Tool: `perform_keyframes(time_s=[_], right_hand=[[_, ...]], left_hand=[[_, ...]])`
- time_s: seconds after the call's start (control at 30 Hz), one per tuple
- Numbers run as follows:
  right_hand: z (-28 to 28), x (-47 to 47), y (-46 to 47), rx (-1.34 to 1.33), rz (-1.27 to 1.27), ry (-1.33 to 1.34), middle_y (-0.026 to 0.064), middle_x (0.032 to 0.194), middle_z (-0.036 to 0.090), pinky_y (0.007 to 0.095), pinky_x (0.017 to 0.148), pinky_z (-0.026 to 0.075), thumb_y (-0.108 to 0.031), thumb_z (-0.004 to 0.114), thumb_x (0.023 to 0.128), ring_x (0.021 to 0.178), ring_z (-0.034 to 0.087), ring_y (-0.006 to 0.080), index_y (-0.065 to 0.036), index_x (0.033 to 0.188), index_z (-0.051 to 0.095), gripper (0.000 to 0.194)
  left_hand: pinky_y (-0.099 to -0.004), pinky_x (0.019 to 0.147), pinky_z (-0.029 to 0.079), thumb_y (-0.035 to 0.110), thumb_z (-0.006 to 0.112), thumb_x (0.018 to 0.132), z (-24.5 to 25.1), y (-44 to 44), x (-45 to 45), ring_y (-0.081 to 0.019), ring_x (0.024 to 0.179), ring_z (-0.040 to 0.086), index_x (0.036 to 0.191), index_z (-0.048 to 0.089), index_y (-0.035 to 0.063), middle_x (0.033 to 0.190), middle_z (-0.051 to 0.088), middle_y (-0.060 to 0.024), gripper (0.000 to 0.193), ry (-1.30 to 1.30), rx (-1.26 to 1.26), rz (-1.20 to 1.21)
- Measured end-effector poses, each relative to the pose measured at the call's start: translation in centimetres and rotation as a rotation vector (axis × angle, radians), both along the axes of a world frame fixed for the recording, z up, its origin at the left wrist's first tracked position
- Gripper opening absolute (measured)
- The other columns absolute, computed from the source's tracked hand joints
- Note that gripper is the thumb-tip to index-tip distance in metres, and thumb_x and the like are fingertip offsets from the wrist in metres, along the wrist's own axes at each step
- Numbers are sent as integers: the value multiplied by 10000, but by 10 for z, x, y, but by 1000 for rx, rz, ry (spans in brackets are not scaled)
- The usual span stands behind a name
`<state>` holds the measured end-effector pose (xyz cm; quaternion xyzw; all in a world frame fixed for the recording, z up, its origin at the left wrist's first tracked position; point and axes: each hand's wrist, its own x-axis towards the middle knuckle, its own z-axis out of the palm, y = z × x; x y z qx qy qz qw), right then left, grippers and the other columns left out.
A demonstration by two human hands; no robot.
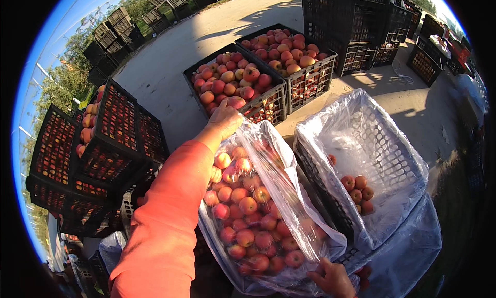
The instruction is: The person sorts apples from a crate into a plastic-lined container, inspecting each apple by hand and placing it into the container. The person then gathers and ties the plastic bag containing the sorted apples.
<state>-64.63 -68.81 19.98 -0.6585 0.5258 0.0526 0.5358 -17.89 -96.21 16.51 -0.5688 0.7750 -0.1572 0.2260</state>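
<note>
A crate full of red apples (pixel 246 220) stands before me, lined with a clear plastic bag whose film (pixel 286 197) lies partly over the fruit. My left hand (pixel 226 121), in a coral sleeve, grips the film's edge at the far end of this crate, close to an apple in the crate behind. At the near right corner my right hand (pixel 334 278) pinches the same film between thumb and fingers. To the right stands a black crate lined with clear plastic (pixel 391 143), with several apples (pixel 358 193) at its bottom.
Two black crates heaped with apples (pixel 228 79) (pixel 286 52) stand beyond my left hand. Stacked crates of apples (pixel 116 143) rise at the left. Tall stacked black crates (pixel 348 27) stand at the back right. Another plastic-covered crate (pixel 407 247) is at the lower right.
</note>
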Motion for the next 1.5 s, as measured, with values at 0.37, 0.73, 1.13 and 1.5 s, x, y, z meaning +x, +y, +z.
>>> perform_keyframes(time_s=[0.37,0.73,1.13,1.5], right_hand=[[-12,51,59,34,363,-513,203,1003,725,469,772,555,-189,669,930,912,688,438,-40,1106,715,235],[-58,71,78,192,537,-723,189,1234,642,442,1016,480,-250,654,952,1149,612,363,4,1263,593,407],[-59,11,114,442,-692,-621,193,1449,487,373,1053,461,-320,822,884,1298,515,258,38,1513,292,897],[61,-3,94,228,134,-38,124,896,772,333,748,554,-189,669,925,784,690,178,-12,1101,756,265]], left_hand=[[-431,930,411,192,616,870,-19,128,177,-210,905,630,824,690,196,841,644,0,87,-2,-288,149],[-409,1063,468,122,609,988,-23,232,225,-318,1239,592,1322,609,78,1318,616,-133,337,631,-399,309],[-559,1167,297,509,699,887,-48,312,-159,-382,1452,351,1458,511,145,1577,387,-128,703,1186,370,-224],[-595,1230,139,526,703,857,-92,338,-159,-343,1542,216,1499,464,132,1630,318,-123,791,1100,512,-189]])
